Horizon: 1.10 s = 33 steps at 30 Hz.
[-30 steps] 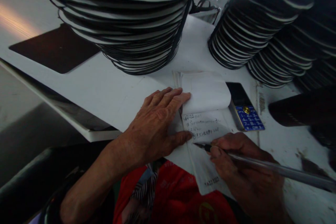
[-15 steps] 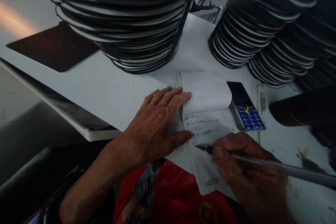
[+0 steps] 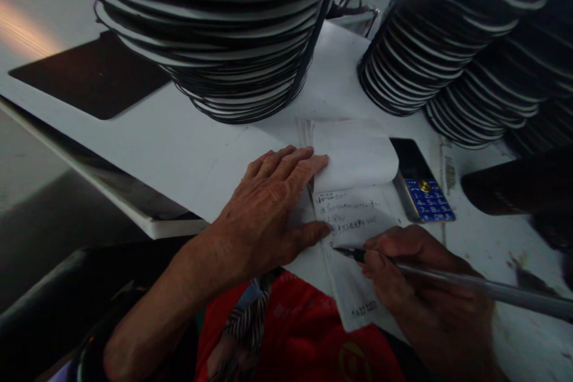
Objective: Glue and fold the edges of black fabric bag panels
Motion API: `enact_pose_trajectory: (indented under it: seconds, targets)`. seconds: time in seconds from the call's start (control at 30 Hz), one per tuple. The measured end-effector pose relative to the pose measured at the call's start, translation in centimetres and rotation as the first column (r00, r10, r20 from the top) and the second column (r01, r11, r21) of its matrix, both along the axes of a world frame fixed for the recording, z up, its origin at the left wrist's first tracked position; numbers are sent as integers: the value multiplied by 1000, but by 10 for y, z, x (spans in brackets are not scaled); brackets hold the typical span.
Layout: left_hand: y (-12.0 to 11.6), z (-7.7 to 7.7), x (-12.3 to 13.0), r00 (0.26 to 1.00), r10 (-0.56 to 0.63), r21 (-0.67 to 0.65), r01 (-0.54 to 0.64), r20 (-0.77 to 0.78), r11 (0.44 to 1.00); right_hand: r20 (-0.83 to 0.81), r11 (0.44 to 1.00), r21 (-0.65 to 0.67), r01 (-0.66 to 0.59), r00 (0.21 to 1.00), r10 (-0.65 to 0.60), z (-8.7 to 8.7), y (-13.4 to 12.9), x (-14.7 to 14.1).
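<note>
A notepad [image 3: 353, 274] lies on the white table, its upper sheet folded back and several lines of handwriting on the page. My left hand [image 3: 268, 209] rests flat over the pad's left edge, fingers stretched and thumb on the page, holding nothing. In my right hand [image 3: 416, 286] is a pen [image 3: 465, 280], pinched near its tip. The pen tip touches or hovers just over the page below the written lines; I cannot tell which. A keypad phone [image 3: 423, 182] lies to the right of the pad.
Tall stacks of black-and-white rimmed round pieces stand behind, one at the left [image 3: 237, 42] and others at the right [image 3: 416, 54]. A dark flat plate [image 3: 98, 74] lies at the far left. A dark cylinder [image 3: 514, 185] is at the right, past the phone.
The view has shifted very slightly. My right hand and the pen tip sit almost where they were, with a small mark by the tip. My left hand stays flat on the pad.
</note>
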<state>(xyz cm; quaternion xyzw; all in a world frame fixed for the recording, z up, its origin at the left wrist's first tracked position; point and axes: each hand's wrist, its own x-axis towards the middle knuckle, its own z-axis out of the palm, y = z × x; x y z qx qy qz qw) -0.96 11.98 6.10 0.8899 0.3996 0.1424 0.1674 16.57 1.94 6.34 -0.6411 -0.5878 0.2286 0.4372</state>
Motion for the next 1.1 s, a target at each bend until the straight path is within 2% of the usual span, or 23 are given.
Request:
enact_pose_trajectory:
  seconds: [0.27, 0.43, 0.6, 0.67, 0.77, 0.93, 1.1]
  targets:
    - [-1, 0, 0, 1000, 10, 3, -10, -19, 1000, -7, 1000, -20, 21, 1000, -21, -3, -2, 1]
    - [0, 0, 1, 1000, 7, -2, -7, -29, 1000, -107, 1000, 6, 10, 994, -9, -1, -2, -1]
    - [0, 0, 0, 1000, 7, 2, -7, -24, 1000, 15, 992, -35, -121, 992, 122, 0, -1, 6]
    - [-1, 0, -1, 1000, 11, 0, -11, -28, 1000, 32, 992, -58, -115, 993, 117, 0, -2, 7]
    - [0, 0, -1, 1000, 6, 7, -6, -25, 1000, -8, 997, -19, -69, 998, 68, -1, -2, 6]
    - [0, 1, 0, 1000, 3, 13, -3, -23, 1000, -12, 990, 53, -131, 991, 132, -2, -2, 7]
    - [-1, 1, 0, 1000, -2, 9, 2, -23, 1000, 52, 978, -77, -194, 979, 198, 2, -2, 12]
